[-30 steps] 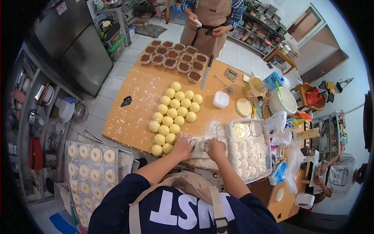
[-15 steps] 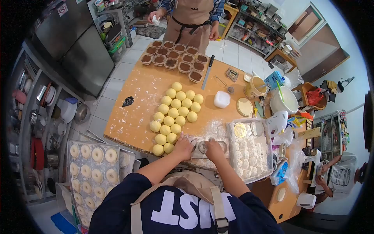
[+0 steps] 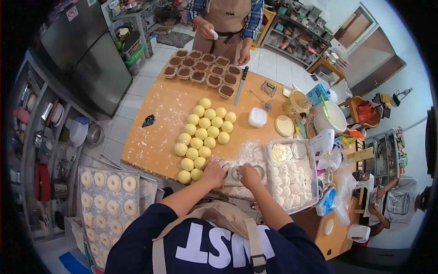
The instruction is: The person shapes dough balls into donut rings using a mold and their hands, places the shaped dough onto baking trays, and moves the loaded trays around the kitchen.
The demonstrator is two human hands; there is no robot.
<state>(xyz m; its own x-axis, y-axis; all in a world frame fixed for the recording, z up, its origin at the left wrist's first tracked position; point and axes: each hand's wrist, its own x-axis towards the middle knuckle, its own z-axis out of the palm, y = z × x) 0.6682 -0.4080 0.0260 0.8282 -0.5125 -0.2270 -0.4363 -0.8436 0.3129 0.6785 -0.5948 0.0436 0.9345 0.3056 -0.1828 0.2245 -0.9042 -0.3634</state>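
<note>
At the table's near edge lies a flour-dusted mold [image 3: 258, 171] with round hollows. My left hand [image 3: 213, 174] is closed about its left end, close to the pale yellow dough balls [image 3: 200, 134]. Over a round hollow in the middle, my right hand [image 3: 248, 176] has its fingers bunched and pointing down; what they pinch, if anything, is hidden. Just right of that hand stands a clear plastic tub [image 3: 314, 182] holding floured white pieces and a yellowish round one.
Across the table, a person in an apron [image 3: 228, 23] holds something small and white behind dessert cups [image 3: 199, 76]. A knife [image 3: 240, 86] lies beside the cups. Ring doughnuts on a tray [image 3: 107, 173] stand at lower left. A white bowl [image 3: 331, 116] and mixer [image 3: 322, 142] are right.
Both my hands stay at the mold with hardly any movement. Across the table, the person's hand with the white thing has moved right and down, and the other hand has lowered toward the cups.
</note>
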